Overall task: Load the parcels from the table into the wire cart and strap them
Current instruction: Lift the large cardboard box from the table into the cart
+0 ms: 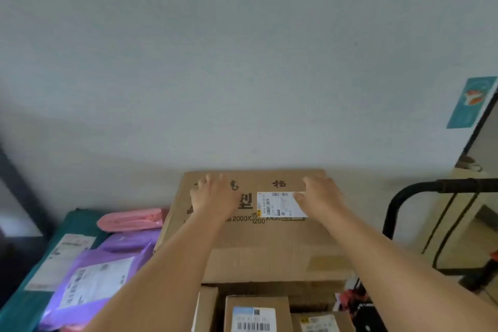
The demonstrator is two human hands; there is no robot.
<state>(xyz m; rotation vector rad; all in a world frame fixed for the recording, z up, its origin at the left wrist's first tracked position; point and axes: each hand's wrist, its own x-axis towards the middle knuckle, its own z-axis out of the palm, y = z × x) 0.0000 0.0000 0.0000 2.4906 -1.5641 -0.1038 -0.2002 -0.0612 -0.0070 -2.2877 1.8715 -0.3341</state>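
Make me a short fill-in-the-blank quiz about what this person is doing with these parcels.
1. The left hand and the right hand both rest flat on the large box, which is made of ____.
2. The white shipping label on it is partly covered by the fingers of the ____ hand.
3. On the green table to the left, the mailer bag nearest the wall is ____ in colour.

Missing words: cardboard; right; pink.
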